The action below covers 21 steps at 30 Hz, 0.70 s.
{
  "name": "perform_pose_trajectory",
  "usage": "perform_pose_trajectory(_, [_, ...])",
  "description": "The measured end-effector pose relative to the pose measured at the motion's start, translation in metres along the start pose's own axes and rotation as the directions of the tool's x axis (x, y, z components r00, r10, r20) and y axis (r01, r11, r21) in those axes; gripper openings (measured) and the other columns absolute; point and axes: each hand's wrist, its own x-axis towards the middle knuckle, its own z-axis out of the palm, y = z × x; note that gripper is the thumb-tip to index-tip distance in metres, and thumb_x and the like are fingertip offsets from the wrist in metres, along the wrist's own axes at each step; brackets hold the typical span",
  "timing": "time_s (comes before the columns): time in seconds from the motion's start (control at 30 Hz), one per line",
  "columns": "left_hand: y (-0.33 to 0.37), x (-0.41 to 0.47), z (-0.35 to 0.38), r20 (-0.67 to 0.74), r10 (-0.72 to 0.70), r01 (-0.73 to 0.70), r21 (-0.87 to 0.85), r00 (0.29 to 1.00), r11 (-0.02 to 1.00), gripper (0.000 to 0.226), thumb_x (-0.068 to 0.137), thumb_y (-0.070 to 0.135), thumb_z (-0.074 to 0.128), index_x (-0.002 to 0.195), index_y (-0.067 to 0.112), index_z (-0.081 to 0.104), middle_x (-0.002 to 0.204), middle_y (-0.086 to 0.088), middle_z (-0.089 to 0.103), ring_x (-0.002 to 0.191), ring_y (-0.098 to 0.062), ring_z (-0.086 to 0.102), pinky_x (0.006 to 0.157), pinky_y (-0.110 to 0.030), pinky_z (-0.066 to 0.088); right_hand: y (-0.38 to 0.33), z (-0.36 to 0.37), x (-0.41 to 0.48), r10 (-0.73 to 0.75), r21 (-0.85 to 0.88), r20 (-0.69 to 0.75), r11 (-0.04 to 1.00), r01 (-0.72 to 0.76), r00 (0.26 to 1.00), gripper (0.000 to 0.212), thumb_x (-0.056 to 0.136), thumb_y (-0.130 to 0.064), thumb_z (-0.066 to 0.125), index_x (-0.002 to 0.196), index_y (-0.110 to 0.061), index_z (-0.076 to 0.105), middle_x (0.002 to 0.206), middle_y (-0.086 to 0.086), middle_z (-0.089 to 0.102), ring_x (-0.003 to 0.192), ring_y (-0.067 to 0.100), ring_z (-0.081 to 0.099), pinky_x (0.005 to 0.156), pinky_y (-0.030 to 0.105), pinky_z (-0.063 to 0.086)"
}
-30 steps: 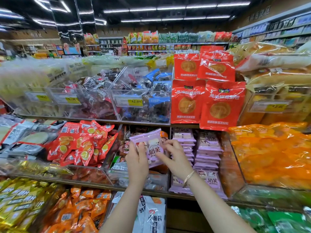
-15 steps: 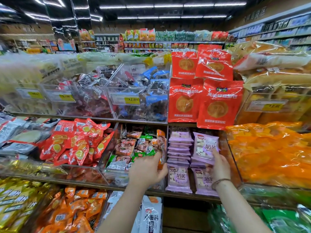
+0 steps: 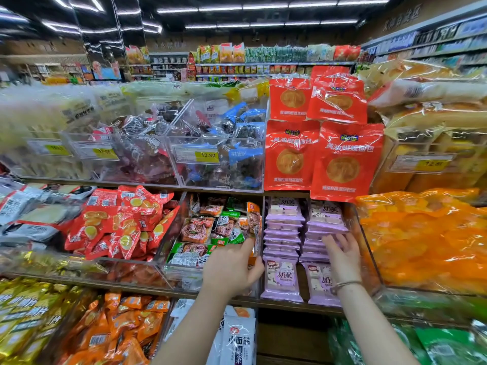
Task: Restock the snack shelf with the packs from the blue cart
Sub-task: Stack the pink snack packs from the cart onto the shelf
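The snack shelf [image 3: 290,306] fills the view. Its middle tier, from 9 o'clock across to 3 o'clock, is packed with bagged goods. At 2 o'clock red bread packs [image 3: 342,159] stand upright, and at 3 to 4 o'clock lies a heap of orange packs [image 3: 427,241]. Just below centre is a clear bin [image 3: 184,277] of mixed green and brown snack packs.

Directly at its 3 o'clock side are the purple packs [image 3: 283,233], in two flat stacks side by side, with two more packs standing upright in front of them.

Half a second ago the right hand held one purple pack upright against the right stack. That pack now lies flat as the top pack [image 3: 326,212] of that stack. The right hand [image 3: 342,256], at about 4 o'clock, has let go. Its fingers are straight and spread, and the tips touch the side of the stack lower down.

The left hand [image 3: 232,272], at 6 o'clock, has barely moved. It sits at the bin's front right corner, fingers curled away from the camera and thumb raised. Whether it grips anything cannot be told.

A thin bracelet [image 3: 342,284] circles the right wrist.
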Motion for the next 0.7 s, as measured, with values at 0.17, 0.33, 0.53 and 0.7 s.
perform_pose_trajectory(0.17, [-0.009, -0.002, 0.008, 0.192, 0.209, -0.231, 0.099, 0.959, 0.968, 0.064, 0.083, 0.065, 0.014, 0.098, 0.015, 0.051, 0.074, -0.003, 0.059, 0.066, -0.022, 0.056, 0.053, -0.029, 0.042, 0.024, -0.004, 0.001, -0.574, -0.706, 0.218, 0.466, 0.533, 0.790, 0.074, 0.074, -0.007, 0.074, 0.138, -0.016, 0.038, 0.140, 0.008, 0.037, 0.129, 0.026, 0.040, 0.108, 0.040, 0.034])
perform_pose_trajectory(0.33, [-0.010, -0.003, 0.014, 0.202, 0.229, -0.263, 0.162, 0.952, 0.951, 0.070, 0.080, 0.067, 0.008, 0.103, 0.016, 0.050, 0.079, -0.002, 0.059, 0.071, -0.020, 0.055, 0.057, -0.030, 0.041, 0.017, 0.004, 0.042, -0.385, -0.849, 0.528, -0.277, 0.451, 0.757, 0.101, 0.073, -0.034, 0.075, 0.150, -0.021, 0.011, 0.154, 0.007, 0.020, 0.143, 0.025, 0.016, 0.117, 0.040, 0.006])
perform_pose_trajectory(0.53, [-0.007, -0.004, 0.010, 0.170, 0.183, -0.209, 0.146, 0.968, 0.967, 0.065, 0.080, 0.067, 0.016, 0.100, 0.018, 0.054, 0.076, 0.000, 0.060, 0.068, -0.019, 0.056, 0.055, -0.027, 0.039, 0.017, 0.009, 0.075, -0.331, -0.831, 0.526, -0.395, 0.391, 0.784, 0.090, 0.081, -0.020, 0.065, 0.149, -0.024, 0.007, 0.143, 0.003, 0.032, 0.133, 0.024, 0.026, 0.117, 0.042, 0.007])
perform_pose_trajectory(0.7, [-0.005, -0.002, 0.003, 0.163, 0.145, -0.169, 0.145, 0.976, 0.975, 0.055, 0.078, 0.065, 0.029, 0.089, 0.018, 0.056, 0.064, 0.003, 0.057, 0.056, -0.016, 0.056, 0.047, -0.024, 0.043, 0.017, 0.009, 0.076, -0.308, -0.833, 0.522, -0.385, 0.397, 0.796, 0.091, 0.079, -0.020, 0.066, 0.149, -0.024, 0.008, 0.145, 0.004, 0.030, 0.134, 0.025, 0.024, 0.118, 0.043, 0.007])
